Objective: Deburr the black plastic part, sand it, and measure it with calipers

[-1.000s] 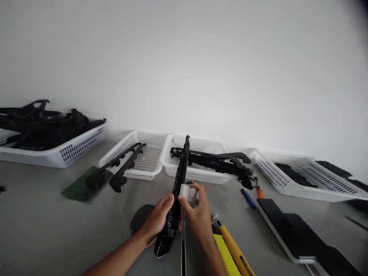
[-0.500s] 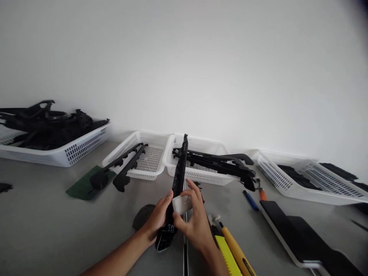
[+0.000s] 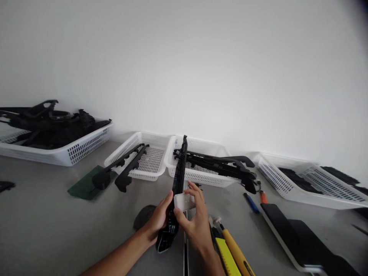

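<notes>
Strip of ribbed black plastic (image 3: 179, 170) lies between the two hands at mid-view, its long axis running away from the body, near end low and slightly left, narrow far tip overlapping the middle white basket (image 3: 207, 178) in this view. Left hand (image 3: 157, 222) is closed around its lower half, thumb along the left flank (the fingers underneath are mostly hidden). Right hand (image 3: 196, 226) pinches a small white block (image 3: 184, 201) between thumb and fingers, just right of the strip, so the block's left end faces the strip's right flank at about the left thumb's level; whether they touch, I cannot tell. The strip looks dark and glossy, with small ridges, a broader hollow near end and a thin pale edge there. Beneath the left wrist sits a dark rounded object (image 3: 143, 217); right of the right forearm lie a yellow cutter (image 3: 227, 256) and an orange-yellow handled tool (image 3: 237, 251). Farther out, more black strips (image 3: 214, 164) rest across the middle basket.
</notes>
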A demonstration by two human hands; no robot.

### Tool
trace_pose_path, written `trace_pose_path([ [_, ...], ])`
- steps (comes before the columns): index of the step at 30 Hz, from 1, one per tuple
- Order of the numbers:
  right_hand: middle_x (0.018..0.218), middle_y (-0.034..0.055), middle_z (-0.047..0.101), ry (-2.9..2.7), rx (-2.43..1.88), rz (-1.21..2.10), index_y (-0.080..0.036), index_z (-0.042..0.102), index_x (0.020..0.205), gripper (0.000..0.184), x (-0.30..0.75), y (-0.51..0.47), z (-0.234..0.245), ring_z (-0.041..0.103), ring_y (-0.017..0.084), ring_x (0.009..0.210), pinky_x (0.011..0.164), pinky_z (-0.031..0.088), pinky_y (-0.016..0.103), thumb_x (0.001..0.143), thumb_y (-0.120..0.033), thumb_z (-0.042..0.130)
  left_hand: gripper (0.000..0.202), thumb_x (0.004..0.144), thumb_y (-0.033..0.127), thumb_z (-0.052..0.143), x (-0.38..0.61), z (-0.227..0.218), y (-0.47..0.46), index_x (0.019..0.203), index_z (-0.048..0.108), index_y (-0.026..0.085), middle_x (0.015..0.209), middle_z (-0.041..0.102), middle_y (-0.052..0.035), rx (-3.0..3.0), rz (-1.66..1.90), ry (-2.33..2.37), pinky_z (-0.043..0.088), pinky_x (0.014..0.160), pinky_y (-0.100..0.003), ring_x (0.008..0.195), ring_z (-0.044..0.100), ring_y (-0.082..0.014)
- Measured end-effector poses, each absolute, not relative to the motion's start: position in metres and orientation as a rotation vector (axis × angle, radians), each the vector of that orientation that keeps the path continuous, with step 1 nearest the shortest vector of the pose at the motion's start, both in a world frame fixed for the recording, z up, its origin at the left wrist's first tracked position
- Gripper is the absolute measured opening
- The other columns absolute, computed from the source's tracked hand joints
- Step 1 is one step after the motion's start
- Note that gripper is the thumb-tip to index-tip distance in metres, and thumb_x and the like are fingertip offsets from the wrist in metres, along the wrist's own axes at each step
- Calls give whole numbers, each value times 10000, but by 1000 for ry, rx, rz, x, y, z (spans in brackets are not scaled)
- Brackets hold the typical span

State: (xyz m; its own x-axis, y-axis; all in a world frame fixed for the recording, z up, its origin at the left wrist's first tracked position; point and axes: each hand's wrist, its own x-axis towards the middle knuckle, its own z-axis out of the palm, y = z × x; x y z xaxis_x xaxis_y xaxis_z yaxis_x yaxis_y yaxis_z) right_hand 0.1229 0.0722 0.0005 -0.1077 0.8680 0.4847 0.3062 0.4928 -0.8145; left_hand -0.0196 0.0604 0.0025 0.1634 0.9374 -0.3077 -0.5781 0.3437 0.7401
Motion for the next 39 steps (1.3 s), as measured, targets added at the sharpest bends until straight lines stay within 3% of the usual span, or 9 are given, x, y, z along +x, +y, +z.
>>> trace_pose_path([
  [5, 1441, 131, 664, -1479, -1186, 619, -245, 687, 1234, 446, 124, 82, -6, 591, 339, 1365, 1153, 427, 510, 887, -513, 771, 715, 838, 841, 675, -18, 2, 59, 1001, 737, 147, 621, 717, -20, 669, 1058, 870, 458, 450, -239, 464, 637, -152],
  [10, 1142, 98, 768, -1332, -1382, 630, -219, 725, 1163, 538, 132, 89, -6, 681, 331, 1089, 955, 511, 433, 814, -625, 789, 653, 777, 826, 751, -19, 5, 59, 920, 641, 198, 716, 737, -9, 775, 1073, 854, 478, 482, -230, 527, 672, -147],
  [15, 901, 9, 718, -1525, -1233, 864, -231, 684, 984, 419, 135, 83, 7, 644, 227, 828, 760, 491, 313, 805, -585, 820, 636, 754, 825, 774, -22, 8, 61, 873, 595, 227, 631, 632, 54, 764, 1148, 977, 452, 489, -237, 504, 578, -128],
  [18, 856, -20, 661, -1608, -1137, 991, -236, 641, 944, 369, 138, 82, 10, 601, 194, 794, 726, 461, 284, 815, -527, 828, 655, 675, 804, 851, -23, 5, 65, 805, 597, 214, 655, 567, 79, 741, 1278, 1027, 446, 549, -231, 572, 522, -109],
  [21, 835, -21, 662, -1591, -1084, 1092, -236, 621, 927, 333, 141, 84, 6, 599, 189, 788, 726, 465, 283, 829, -482, 822, 678, 630, 816, 867, -26, 1, 71, 763, 643, 190, 689, 591, 59, 751, 1357, 1070, 454, 617, -238, 674, 545, -133],
  [25, 946, 37, 767, -1408, -1097, 1171, -221, 657, 1177, 463, 137, 87, -1, 689, 230, 862, 782, 526, 322, 870, -539, 793, 601, 753, 760, 819, -28, -1, 72, 935, 772, 190, 867, 767, -27, 845, 1291, 1042, 535, 809, -314, 884, 681, -234],
  [29, 1081, 78, 789, -1209, -1109, 1073, -227, 647, 1197, 490, 131, 90, -9, 733, 263, 978, 875, 567, 369, 903, -609, 737, 585, 835, 707, 769, -26, 1, 67, 1160, 808, 222, 1203, 819, -81, 1045, 1204, 1032, 490, 1092, -387, 1189, 685, -309],
  [35, 1084, 90, 798, -1099, -1165, 1069, -209, 669, 1226, 540, 129, 93, -18, 738, 268, 980, 843, 585, 375, 907, -643, 703, 574, 989, 643, 585, -23, -7, 62, 1307, 756, 197, 1017, 823, -56, 1275, 1040, 1124, 536, 1027, -425, 990, 706, -284],
  [39, 1015, 62, 796, -1225, -1135, 1076, -194, 746, 1098, 447, 123, 86, -9, 709, 244, 929, 843, 568, 340, 898, -594, 732, 543, 1009, 618, 545, -23, -9, 64, 1302, 745, 205, 1246, 801, -88, 1280, 1176, 1147, 460, 1159, -436, 1184, 675, -310],
])
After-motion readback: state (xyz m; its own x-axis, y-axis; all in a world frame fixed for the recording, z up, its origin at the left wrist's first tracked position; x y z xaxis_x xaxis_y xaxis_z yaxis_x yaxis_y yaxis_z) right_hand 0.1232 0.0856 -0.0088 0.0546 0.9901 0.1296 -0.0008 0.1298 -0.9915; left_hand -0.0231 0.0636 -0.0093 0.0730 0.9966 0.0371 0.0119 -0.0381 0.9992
